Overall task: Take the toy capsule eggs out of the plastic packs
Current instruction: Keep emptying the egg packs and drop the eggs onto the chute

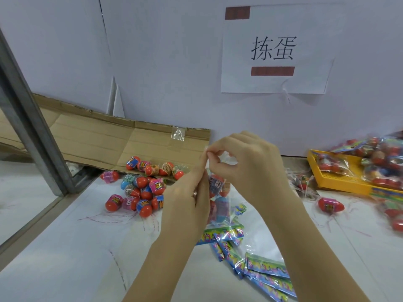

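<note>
Both the left hand (192,190) and right hand (246,162) apparently pinch the plastic pack's (220,205) top edge.

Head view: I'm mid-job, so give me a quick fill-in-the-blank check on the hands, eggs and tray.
1. The left hand and right hand pinch the top of a plastic pack with eggs still ____ it.
2. The loose eggs are piled to the ____ of the hands.
3. The tray holding unopened packs is ____ in colour.
Missing words: inside; left; yellow.
</note>
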